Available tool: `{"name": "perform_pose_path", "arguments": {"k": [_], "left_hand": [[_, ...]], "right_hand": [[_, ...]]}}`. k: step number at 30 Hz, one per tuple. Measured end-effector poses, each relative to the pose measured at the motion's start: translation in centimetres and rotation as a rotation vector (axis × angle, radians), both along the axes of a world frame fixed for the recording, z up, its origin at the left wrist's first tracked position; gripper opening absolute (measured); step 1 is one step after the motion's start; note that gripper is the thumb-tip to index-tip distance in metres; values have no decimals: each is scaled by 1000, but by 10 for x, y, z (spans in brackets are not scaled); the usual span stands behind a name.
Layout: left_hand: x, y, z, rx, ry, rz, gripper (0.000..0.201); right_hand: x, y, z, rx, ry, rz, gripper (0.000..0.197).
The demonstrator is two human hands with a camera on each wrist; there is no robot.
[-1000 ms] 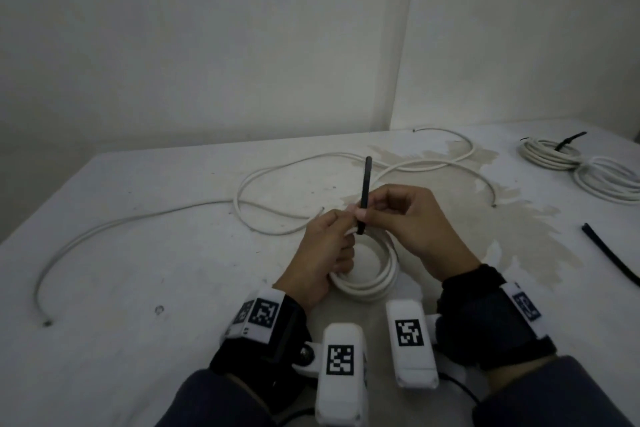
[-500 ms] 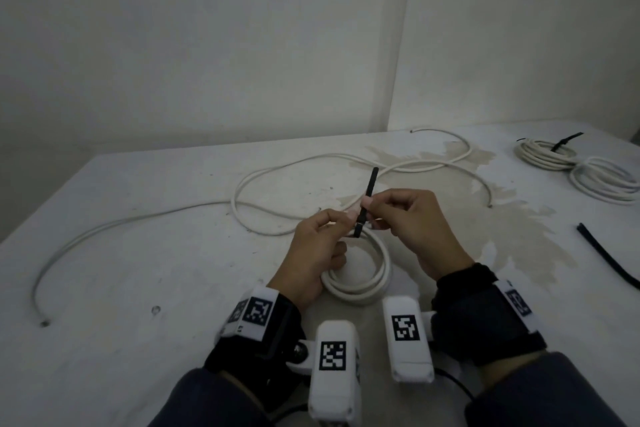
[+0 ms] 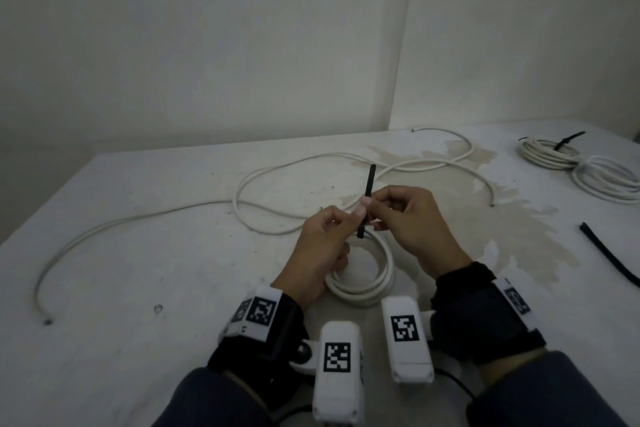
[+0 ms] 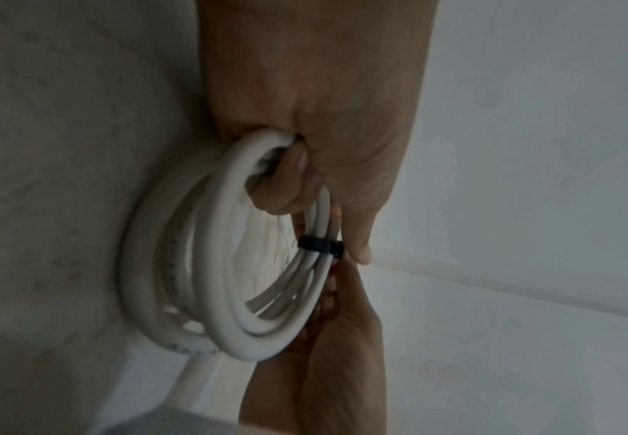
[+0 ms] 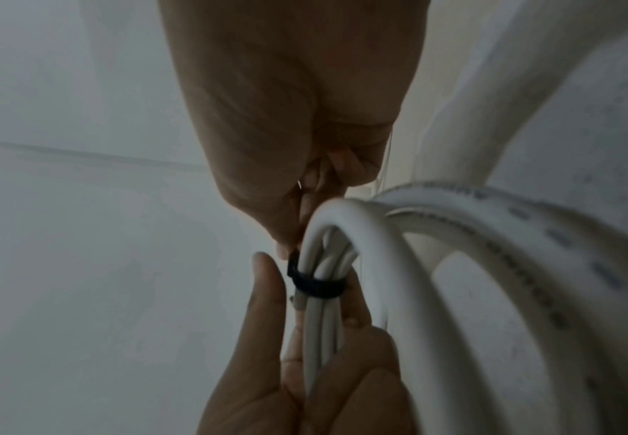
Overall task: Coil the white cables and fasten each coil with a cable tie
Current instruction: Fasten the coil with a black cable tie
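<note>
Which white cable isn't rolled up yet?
The long loose cable sprawled across the table's left; the others, one in the hands, two at far right, are coiled.

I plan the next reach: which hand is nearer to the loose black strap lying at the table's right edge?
Right. The right hand is between the loose black strap and the left hand, which is farther away.

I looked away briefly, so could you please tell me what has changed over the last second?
The black cable tie tilted slightly rightward at its top. Both hands kept their hold: left hand on the white coil, right hand pinching the tie. The loose cable stayed put.
</note>
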State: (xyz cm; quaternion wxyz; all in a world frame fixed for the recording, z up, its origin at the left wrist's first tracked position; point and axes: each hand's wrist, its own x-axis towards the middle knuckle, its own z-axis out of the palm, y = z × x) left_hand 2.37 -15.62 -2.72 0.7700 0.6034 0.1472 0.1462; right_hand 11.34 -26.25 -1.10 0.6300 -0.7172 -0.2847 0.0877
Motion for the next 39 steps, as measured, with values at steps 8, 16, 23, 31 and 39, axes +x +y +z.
{"name": "perform_pose_path", "arguments": {"k": [8, 16, 23, 31, 39], "left_hand": [[-1, 1, 2, 19, -38, -8, 34], [0, 2, 0, 92, -59, 12, 32], [5, 3, -5, 85, -56, 74, 44], [0, 1, -6, 152, -38, 119, 45], [-12, -3, -2, 49, -71, 154, 46]], "right_hand": [[-6, 0, 3, 130, -44, -17, 20], [-8, 2, -1, 220, 81, -101, 22], [-10, 0, 5, 177, 120, -59, 23], [-19, -1, 4, 144, 294, -106, 11], [-19, -23, 19, -94, 391, 97, 9]]}}
